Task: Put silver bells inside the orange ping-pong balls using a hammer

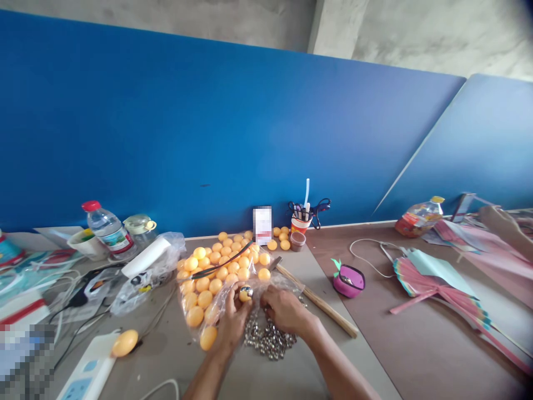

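My left hand (pixel 234 318) is closed around an orange ball (pixel 245 298) with a shiny metal piece on its upper side. My right hand (pixel 287 309) is just to the right, fingers curled down at the far edge of a heap of small shiny metal pieces (pixel 270 343). Whatever its fingertips hold is hidden. Beyond and left of my hands, many similar orange balls (pixel 215 286) lie in a clear plastic bag (pixel 187 325). A dark strap (pixel 222 261) lies across them. A hammer (pixel 318 300) with a wooden handle rests to the right of my right hand.
A purple pouch (pixel 348 282) sits at the right. At the back stand a cup of pens (pixel 300 223) and a small tub (pixel 297 241). A power strip (pixel 89 366), another orange ball (pixel 125 343) and bottles (pixel 110 230) occupy the left. Another person's arm (pixel 506 230) shows far right.
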